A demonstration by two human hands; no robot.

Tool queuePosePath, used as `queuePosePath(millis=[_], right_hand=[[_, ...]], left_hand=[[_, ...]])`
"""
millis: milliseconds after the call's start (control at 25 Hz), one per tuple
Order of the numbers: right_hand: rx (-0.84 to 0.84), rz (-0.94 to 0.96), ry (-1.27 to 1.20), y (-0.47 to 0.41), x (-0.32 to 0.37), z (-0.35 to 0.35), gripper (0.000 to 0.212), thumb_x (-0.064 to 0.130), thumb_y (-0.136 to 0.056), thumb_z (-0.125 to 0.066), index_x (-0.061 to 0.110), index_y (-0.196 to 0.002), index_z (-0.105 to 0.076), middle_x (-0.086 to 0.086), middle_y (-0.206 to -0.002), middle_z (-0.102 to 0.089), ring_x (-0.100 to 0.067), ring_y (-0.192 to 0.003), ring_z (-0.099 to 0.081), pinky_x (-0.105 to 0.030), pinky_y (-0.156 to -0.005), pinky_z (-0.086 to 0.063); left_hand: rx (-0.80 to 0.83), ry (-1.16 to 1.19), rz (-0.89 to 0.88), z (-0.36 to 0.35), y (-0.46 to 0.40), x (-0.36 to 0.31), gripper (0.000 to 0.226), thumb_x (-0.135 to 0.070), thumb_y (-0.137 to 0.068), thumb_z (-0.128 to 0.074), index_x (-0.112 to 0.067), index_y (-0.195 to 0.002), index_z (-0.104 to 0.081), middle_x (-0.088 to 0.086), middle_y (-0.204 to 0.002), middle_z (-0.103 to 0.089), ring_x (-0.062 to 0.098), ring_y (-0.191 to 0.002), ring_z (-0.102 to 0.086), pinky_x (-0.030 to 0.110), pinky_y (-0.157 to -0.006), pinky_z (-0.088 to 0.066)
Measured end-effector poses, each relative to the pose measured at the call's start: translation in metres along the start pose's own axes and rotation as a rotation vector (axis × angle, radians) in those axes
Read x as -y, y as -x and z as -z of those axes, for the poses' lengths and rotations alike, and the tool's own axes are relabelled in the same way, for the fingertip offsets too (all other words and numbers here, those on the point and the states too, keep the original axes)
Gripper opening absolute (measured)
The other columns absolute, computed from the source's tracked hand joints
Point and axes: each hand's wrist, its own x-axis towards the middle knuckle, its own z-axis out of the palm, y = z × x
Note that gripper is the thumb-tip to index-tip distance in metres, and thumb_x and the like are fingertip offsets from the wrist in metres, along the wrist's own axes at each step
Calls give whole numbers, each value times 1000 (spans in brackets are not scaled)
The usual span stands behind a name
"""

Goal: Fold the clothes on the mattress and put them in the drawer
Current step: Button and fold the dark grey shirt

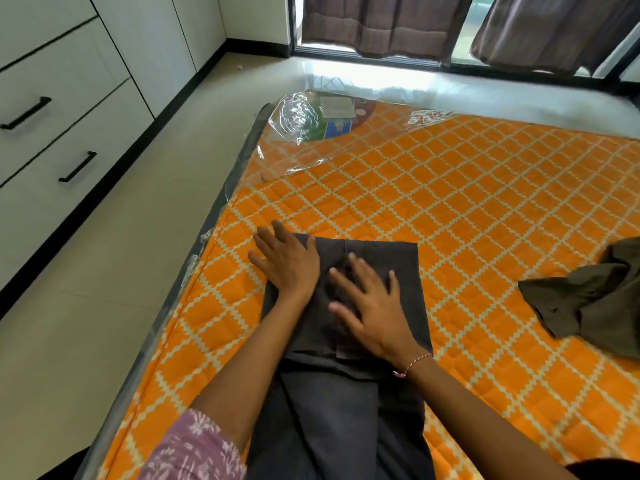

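Your dark grey garment [377, 258] lies partly folded on the orange mattress [450, 202], near its left edge. Your left hand [287, 261] lies flat on the garment's far left corner, fingers spread, some on the mattress. Your right hand [370, 306] presses flat on the garment's middle, fingers spread. To the garment's right, well apart, an olive cloth [595, 299] lies crumpled. To its left, across the floor, the drawers [69, 109] are closed

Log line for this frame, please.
left hand: flat on dark grey garment | right hand: flat on it | olive garment: unfolded | drawers: closed
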Motion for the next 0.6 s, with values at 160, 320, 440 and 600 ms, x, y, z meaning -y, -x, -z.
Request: queuePosePath(millis=[160, 320, 440, 600], right_hand=[[36, -377, -10, 0, -11, -5, 80, 73, -78, -9, 37, -147, 10, 0, -154, 28, -20, -140, 29, -68, -108, 1], [113, -329, 74, 18, 12, -36, 89, 77, -70, -9, 36, -145, 17, -2, -151, 33, -22, -138, 35, -69, -103, 16], [138, -317, 103, 24, 8, -32, 96, 82, -67, -8, 35, -145, 18, -2, -152, 33, -23, -138, 34, -66, -103, 16], [98, -242, 140, 66, 3, -33, 96, 88, -72, -5, 33, -150, 5, -2, -157, 17, -23, -145, 19, -62, -109, 8]], left_hand=[[111, -237, -516, -12, 63, 7, 64, -55, -93, -14, -26, -148, -27, 9, -159, -6, 26, -147, -5, 57, -111, 4], [265, -361, -465, -28, 70, 60, 82, -75, -71, 3, -40, -143, 21, -1, -152, 28, 19, -144, 20, 64, -104, 18], [271, -358, -508, -22, 75, 68, 90, -84, -68, 7, -34, -141, 25, 2, -151, 28, 18, -141, 23, 61, -106, 18], [276, -384, -728, -14, 111, 93, 89, -77, -84, -1, -22, -150, -20, 16, -157, -13, 30, -144, -17, 55, -112, -6]])
